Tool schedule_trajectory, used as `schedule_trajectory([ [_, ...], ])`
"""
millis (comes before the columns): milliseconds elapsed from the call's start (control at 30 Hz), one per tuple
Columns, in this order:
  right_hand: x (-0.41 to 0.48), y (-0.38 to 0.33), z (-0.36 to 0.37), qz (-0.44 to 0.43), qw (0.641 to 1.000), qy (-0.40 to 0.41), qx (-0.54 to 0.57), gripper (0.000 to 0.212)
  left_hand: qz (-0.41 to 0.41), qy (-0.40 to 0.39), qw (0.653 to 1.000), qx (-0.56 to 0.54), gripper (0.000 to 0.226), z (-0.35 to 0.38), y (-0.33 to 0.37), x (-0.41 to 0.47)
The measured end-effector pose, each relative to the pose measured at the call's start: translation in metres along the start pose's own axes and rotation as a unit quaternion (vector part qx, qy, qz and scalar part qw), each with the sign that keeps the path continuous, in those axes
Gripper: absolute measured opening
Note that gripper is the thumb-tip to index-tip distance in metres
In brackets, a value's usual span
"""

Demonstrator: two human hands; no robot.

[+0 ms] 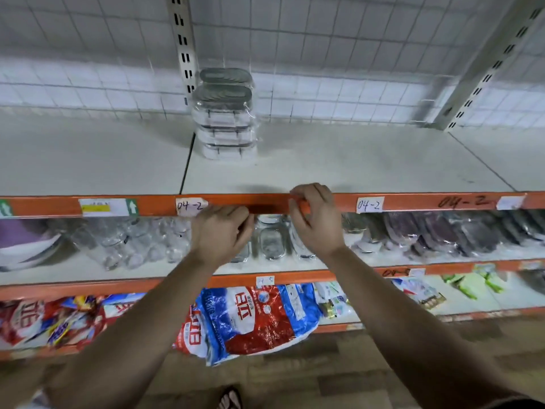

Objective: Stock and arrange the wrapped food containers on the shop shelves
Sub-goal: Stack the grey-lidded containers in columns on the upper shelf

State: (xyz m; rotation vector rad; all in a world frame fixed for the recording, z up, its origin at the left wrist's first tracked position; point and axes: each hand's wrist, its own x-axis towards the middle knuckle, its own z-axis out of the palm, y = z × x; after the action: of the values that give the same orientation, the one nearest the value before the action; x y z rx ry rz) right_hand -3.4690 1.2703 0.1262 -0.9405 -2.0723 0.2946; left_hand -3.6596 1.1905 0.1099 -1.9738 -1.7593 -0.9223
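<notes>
Two stacks of clear-wrapped oval food containers [224,122] with grey lids stand one behind the other at the back of the top white shelf [339,163], beside the left upright. My left hand [219,231] hangs just under the orange front rail [259,202], its fingers curled in with nothing in them. My right hand [314,218] lies against the same rail, bent fingertips on its top edge and thumb on its front, holding no container. More wrapped containers [271,242] lie on the shelf below, partly hidden by my hands.
Paper tags marked 04-2 [369,204] are stuck on the orange rail. The middle shelf holds clear glassware [132,246] at left and dark wrapped items [460,234] at right. Red-and-blue bags [250,320] fill the bottom shelf. A slotted upright [183,45] and wire grid back the shelving.
</notes>
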Motion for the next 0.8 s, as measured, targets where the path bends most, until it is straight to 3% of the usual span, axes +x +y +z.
schedule_trajectory([
  [133, -0.065, 0.029, 0.028, 0.044, 0.997, -0.071, 0.002, 0.029, -0.029, -0.08, 0.995, -0.048, 0.031, 0.038, 0.028, -0.057],
  [233, -0.106, 0.056, 0.052, 0.087, 0.986, -0.139, -0.012, 0.021, -0.058, -0.161, 0.984, -0.05, 0.033, 0.069, 0.029, -0.095],
  [400, -0.145, 0.098, 0.088, 0.135, 0.962, -0.237, -0.027, 0.031, -0.158, -0.255, 0.951, -0.081, 0.046, 0.117, 0.009, -0.138],
  [600, -0.158, 0.143, 0.139, 0.16, 0.933, -0.318, -0.05, 0.047, -0.201, -0.276, 0.936, -0.089, 0.045, 0.177, -0.028, -0.159],
  [800, -0.139, 0.167, 0.198, 0.13, 0.936, -0.316, -0.087, 0.065, -0.183, -0.252, 0.95, -0.017, 0.056, 0.229, -0.059, -0.155],
])
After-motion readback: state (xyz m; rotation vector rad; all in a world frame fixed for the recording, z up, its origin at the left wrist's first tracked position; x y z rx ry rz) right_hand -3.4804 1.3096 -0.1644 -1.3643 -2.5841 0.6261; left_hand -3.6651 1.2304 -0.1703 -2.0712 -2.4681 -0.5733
